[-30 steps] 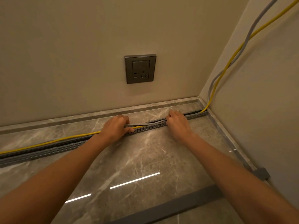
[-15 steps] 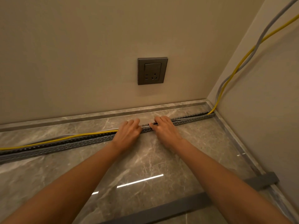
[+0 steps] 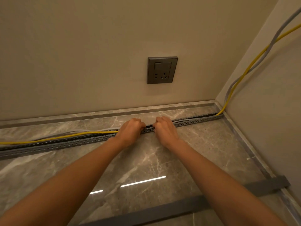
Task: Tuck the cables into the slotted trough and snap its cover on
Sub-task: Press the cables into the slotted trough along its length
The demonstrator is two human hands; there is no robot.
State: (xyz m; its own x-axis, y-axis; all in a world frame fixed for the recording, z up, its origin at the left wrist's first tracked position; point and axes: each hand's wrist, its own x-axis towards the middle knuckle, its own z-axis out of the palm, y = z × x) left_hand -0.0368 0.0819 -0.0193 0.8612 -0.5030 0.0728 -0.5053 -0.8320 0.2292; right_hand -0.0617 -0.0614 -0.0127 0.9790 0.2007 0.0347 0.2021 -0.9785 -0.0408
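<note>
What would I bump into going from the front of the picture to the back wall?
Grey cover strip → shiny marble floor → slotted trough → yellow cable → marble skirting → wall socket.

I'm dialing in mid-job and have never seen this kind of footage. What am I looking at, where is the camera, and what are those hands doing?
No machine here: a person's bare arms, filmed by a camera worn on their head, looking down at a marble surface in a wall corner. The left hand and right hand press at the middle of a grey slotted trough. Right of the hands the cables lie inside; to the left, the yellow cable and grey cable are still outside. The long grey cover strip waits nearer the camera. A wall socket sits above.
</note>
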